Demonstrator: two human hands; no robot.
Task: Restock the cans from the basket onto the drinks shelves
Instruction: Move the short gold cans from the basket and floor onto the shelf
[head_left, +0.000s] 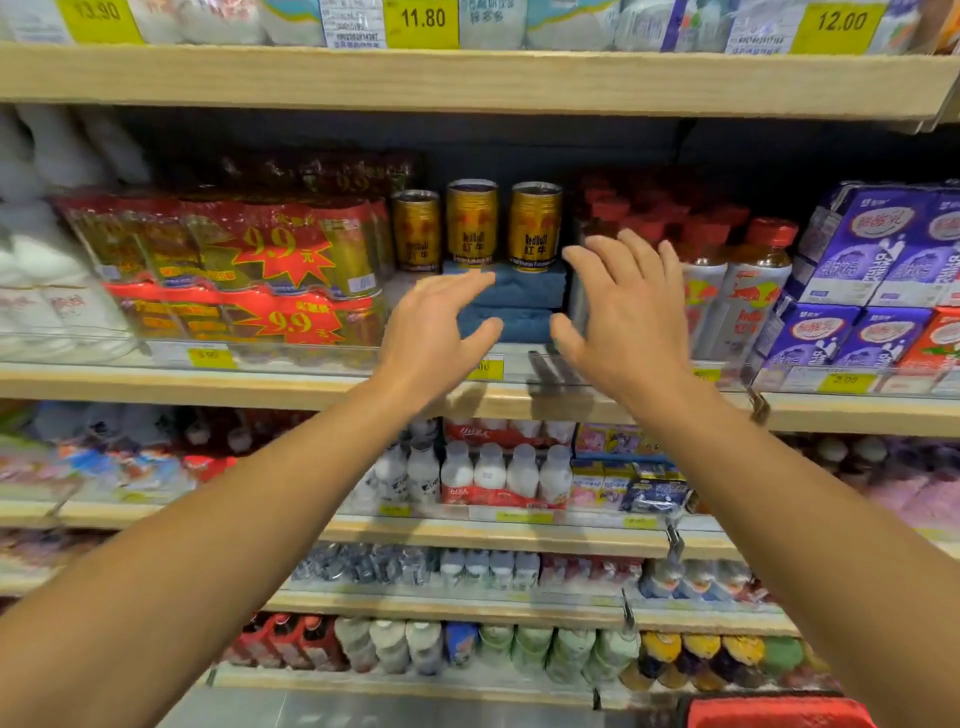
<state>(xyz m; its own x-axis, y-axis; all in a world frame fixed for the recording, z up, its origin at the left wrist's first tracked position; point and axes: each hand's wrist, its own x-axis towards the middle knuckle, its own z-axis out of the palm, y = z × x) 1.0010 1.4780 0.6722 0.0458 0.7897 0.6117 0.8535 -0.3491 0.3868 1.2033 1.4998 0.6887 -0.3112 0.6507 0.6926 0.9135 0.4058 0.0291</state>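
Both my arms reach toward the drinks shelf (311, 387). My left grip (434, 332) is open and empty, fingers spread, in front of the blue boxes (511, 299). My right grip (631, 312) is likewise open and empty, just right of those boxes. Three gold cans (472, 223) stand upright in a row on top of the blue boxes, above and between my grips, untouched. Red-capped bottles (756, 280) stand to the right. A red basket (774, 713) edge shows at bottom right; its contents are hidden.

Both hands (436, 332) (623, 312) empty, spread — below three gold cans (472, 223).
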